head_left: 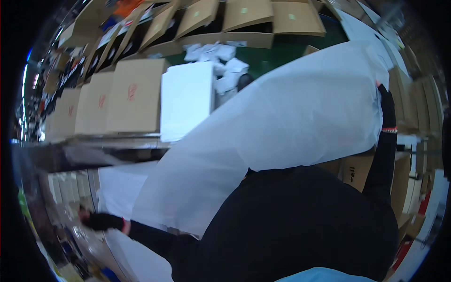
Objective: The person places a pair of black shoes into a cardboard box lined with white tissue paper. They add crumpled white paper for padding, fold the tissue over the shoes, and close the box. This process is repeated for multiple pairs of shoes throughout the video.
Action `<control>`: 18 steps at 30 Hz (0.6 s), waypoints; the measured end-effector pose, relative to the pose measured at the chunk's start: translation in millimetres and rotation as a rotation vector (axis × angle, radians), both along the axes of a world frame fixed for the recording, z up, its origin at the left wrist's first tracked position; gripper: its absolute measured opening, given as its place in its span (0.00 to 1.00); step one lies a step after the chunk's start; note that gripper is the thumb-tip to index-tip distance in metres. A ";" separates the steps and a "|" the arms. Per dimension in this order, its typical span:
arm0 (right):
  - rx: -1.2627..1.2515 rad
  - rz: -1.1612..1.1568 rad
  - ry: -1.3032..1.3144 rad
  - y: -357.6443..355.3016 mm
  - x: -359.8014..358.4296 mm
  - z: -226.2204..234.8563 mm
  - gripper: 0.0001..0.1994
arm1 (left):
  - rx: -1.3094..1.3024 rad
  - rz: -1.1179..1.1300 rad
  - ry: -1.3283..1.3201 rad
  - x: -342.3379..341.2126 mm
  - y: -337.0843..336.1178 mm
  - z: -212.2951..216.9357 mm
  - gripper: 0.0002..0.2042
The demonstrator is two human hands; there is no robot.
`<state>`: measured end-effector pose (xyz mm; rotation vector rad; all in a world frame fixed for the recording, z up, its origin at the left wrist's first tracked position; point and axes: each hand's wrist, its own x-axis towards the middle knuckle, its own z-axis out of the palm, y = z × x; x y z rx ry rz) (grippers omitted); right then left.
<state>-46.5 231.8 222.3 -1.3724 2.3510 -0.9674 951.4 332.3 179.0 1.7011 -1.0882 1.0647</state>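
A large, thin, translucent white sheet point(305, 103) spreads slantwise in front of me, from the upper right down to the lower left. At its right end my right hand point(387, 105), in a black glove, is closed on the bunched edge. My left hand point(102, 221), also gloved in black, reaches out at the lower left, apart from the sheet. Its fingers are blurred, and whether it grips anything cannot be made out. Near it lie flat white sheets point(122, 185) and a clear plastic item point(87, 239).
A white stack point(187, 101) stands beyond the sheet, beside several closed brown boxes point(136, 96). Crumpled white papers point(230, 70) lie on a green surface point(268, 58). Open brown boxes point(246, 16) line the back. More cardboard point(408, 105) stands on the right.
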 end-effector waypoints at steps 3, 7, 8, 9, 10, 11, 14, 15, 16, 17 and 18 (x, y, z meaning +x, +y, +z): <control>-0.077 0.093 0.055 -17.6 -85.2 -35.3 0.22 | -0.417 -0.537 0.044 -263.1 -15.7 81.6 0.23; -0.133 -0.071 -0.073 0.8 -200.1 -38.7 0.24 | 0.717 -1.107 0.400 -456.7 -77.9 102.1 0.58; -0.157 -0.124 -0.095 7.8 -230.1 -42.4 0.24 | 0.806 -1.051 0.010 -488.4 -114.4 102.6 0.64; -0.085 -0.159 -0.032 19.1 -261.1 -45.8 0.24 | 0.909 -1.110 0.055 -516.2 -139.3 95.4 0.58; 0.090 -0.049 0.185 24.6 -313.9 -52.7 0.20 | 1.006 -1.175 0.125 -528.7 -162.2 71.3 0.54; 0.099 -0.067 0.117 24.0 -332.3 -64.0 0.19 | 1.150 -1.144 0.174 -542.3 -185.2 52.0 0.47; -0.024 -0.067 0.093 33.2 -375.5 -95.8 0.21 | 1.136 -1.154 -0.072 -574.1 -253.1 4.1 0.30; -0.081 -0.054 0.123 39.4 -387.0 -104.1 0.22 | 1.141 -1.117 -0.032 -597.1 -271.5 0.6 0.28; -0.060 -0.118 0.122 44.7 -399.0 -109.7 0.24 | 1.143 -1.077 0.012 -619.6 -289.7 -3.3 0.26; -0.056 -0.177 0.123 35.7 -409.3 -121.3 0.25 | 1.075 -1.098 -0.048 -634.0 -320.9 -17.1 0.24; -0.044 -0.234 0.127 31.9 -419.2 -126.8 0.27 | 1.011 -1.119 -0.102 -645.4 -348.4 -32.8 0.23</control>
